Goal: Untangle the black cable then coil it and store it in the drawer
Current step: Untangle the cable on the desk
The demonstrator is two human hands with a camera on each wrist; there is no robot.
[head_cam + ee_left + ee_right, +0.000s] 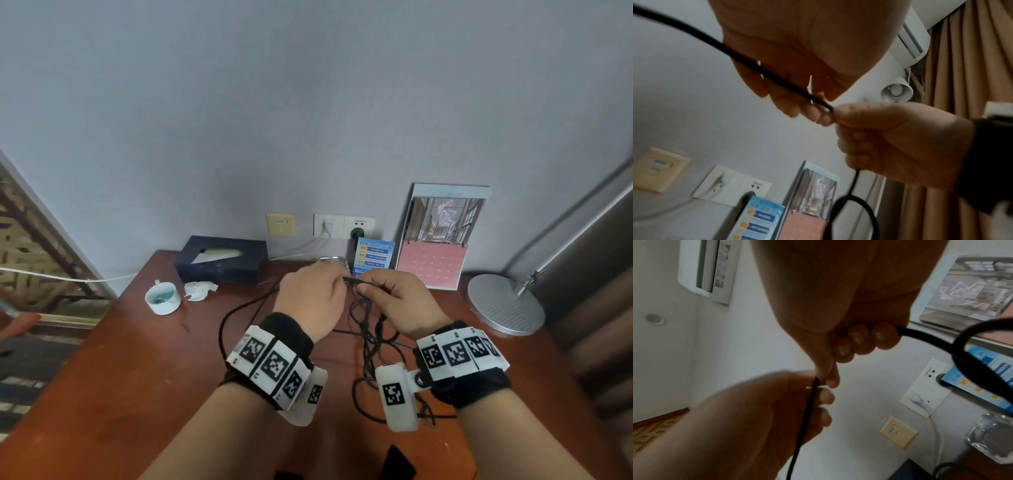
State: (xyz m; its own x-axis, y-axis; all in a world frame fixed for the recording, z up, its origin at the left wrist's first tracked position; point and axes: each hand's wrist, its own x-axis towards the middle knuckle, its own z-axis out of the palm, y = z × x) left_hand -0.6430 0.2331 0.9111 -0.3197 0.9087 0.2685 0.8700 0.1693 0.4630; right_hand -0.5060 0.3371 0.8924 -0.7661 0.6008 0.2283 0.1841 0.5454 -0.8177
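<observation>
this looks like a hotel or guest room. a reddish wooden surface (137, 377) stands against a plain grey wall, carrying a dark tissue box (222, 258), a small white cup (162, 297), a standing blue instruction card (375, 257), a calendar with a building photo (442, 236) and a lamp's round metal base (505, 303). wall sockets (344, 226) sit just above it (one with a white plug in). the wrist views show a wall air conditioner (912, 37), brown curtains (972, 56) and patterned carpet (651, 433).

Left hand (310, 298) and right hand (397, 301) pinch the tangled black cable (368, 337) above the table (137, 359).
</observation>
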